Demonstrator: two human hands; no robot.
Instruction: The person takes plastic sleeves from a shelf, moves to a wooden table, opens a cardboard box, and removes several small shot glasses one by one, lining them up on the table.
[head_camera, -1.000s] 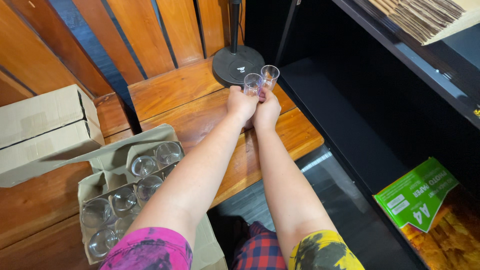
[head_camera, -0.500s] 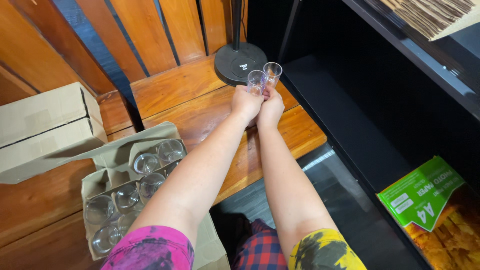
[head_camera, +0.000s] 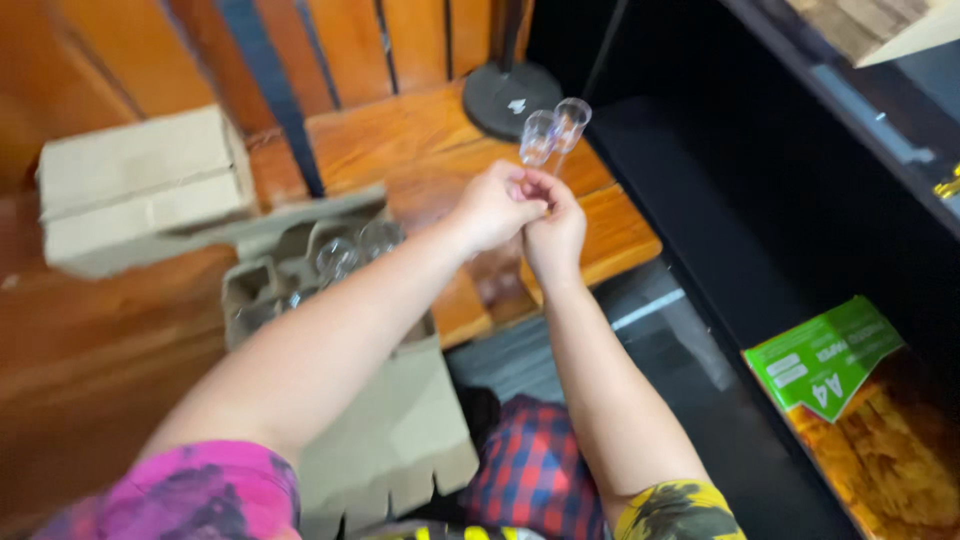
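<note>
**Glasses held up in both hands over the wooden bench**

Glasses first: two small clear stemmed ones, left glass (head_camera: 537, 137) and right glass (head_camera: 573, 115), bowls touching or just about, tilted up and away from me. I see them raised above the wooden bench (head_camera: 400, 150), near the round black stand base (head_camera: 513, 98) and its pole. My left hand (head_camera: 493, 208) is closed around the lower part of the left glass, fingers clamped on it. My right hand (head_camera: 553, 222) is pressed up against the left hand, fingers curled on the stem of the right glass. Hands touch each other; stems mostly hidden inside the fists, so exact finger placement I cannot tell. Frame is motion-blurred.

Below my left forearm sits an open cardboard box (head_camera: 390, 440) with a divider grid; more clear glasses (head_camera: 345, 255) stand in its far compartments, near compartments look hidden by my arm. Front flap hangs down toward me. To the left, a closed cardboard box (head_camera: 140, 185) rests on the bench, just beside the open one, against the slatted wood back.

Right side: dark shelving (head_camera: 800, 170), and low down a green paper-ream package (head_camera: 825, 355) lying on something orange-brown. Pink patterned sleeve on my left arm, yellow patterned sleeve on my right, red-and-blue plaid fabric (head_camera: 535, 470) between them.
</note>
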